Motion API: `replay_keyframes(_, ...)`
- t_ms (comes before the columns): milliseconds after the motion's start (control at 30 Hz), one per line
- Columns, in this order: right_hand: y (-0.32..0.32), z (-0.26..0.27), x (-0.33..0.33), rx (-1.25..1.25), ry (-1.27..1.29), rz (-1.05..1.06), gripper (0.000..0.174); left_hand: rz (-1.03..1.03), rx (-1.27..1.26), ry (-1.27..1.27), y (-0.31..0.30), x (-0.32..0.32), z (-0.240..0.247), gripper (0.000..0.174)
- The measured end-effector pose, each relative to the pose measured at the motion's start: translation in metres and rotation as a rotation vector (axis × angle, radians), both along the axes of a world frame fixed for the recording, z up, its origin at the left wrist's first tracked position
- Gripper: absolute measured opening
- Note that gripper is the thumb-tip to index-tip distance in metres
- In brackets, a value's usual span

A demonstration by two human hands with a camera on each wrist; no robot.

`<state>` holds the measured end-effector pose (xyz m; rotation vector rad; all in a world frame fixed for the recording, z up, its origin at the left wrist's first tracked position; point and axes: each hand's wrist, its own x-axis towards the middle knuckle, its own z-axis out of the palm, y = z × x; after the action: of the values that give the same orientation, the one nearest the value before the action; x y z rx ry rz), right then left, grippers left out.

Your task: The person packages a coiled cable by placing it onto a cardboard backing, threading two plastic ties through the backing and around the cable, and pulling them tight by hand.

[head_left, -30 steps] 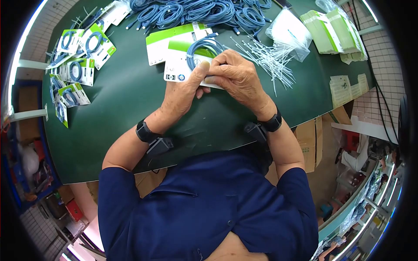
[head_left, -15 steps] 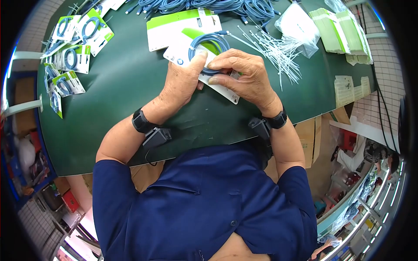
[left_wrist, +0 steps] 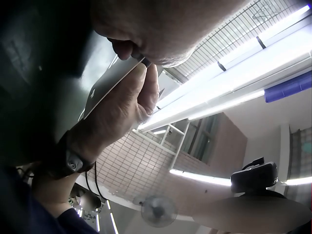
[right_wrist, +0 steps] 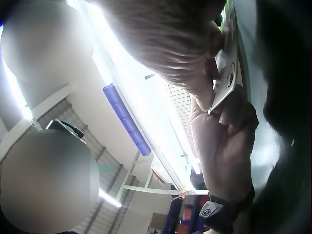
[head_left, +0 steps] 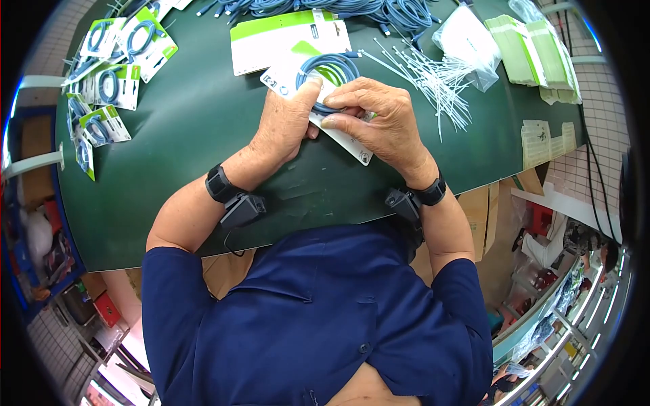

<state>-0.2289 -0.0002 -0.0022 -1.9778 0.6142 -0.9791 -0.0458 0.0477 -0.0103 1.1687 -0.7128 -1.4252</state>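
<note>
A coiled blue cable (head_left: 347, 65) lies against a white and green card (head_left: 352, 147) above the table. The left hand (head_left: 288, 120) grips the card and the coil at their left side, thumb on top and fingers underneath. From the right, the right hand (head_left: 384, 120) pinches at the lower part of the coil with thumb and forefinger; what exactly lies between those fingertips is hidden. In the right wrist view the card's edge (right_wrist: 228, 80) shows between both hands. The left wrist view shows the card (left_wrist: 109, 83) edge-on beside the right hand (left_wrist: 114, 114).
Behind the hands lie larger green and white cards (head_left: 254, 51) and a heap of blue cables (head_left: 399, 15). White ties (head_left: 440, 95), a plastic bag (head_left: 468, 42) and card stacks (head_left: 518, 51) are at the right. Carded cables (head_left: 116, 86) lie at the left.
Over the last second the card has turned so its right end points down toward the person, and the coil shows more fully. The right hand has shifted slightly right and down.
</note>
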Motion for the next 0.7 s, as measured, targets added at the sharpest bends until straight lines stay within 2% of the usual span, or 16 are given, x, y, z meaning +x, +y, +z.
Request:
replay_keyframes(300, 0.005, -0.002, 0.005, 0.013, 0.007, -0.042, 0.025, 0.024, 0.032, -0.07, -0.001, -0.001, 0.002, 0.022)
replay_keyframes(433, 0.005, 0.006, 0.003, -0.064, 0.024, -0.075, 0.021, 0.039, -0.056, -0.204, -0.001, -0.003, 0.004, 0.02)
replay_keyframes(567, 0.004, 0.016, -0.002, -0.051, -0.086, -0.11, 0.019, 0.108, -0.193, -0.258, -0.003, 0.001, 0.007, 0.018)
replay_keyframes(667, -0.013, 0.02, -0.017, -0.15, -0.04, -0.302, 0.018, 0.144, -0.219, -0.269, -0.009, 0.011, 0.005, 0.019)
replay_keyframes(700, -0.023, 0.019, -0.024, -0.156, -0.04, -0.301, 0.018, 0.164, -0.225, -0.281, -0.011, 0.013, 0.005, 0.019)
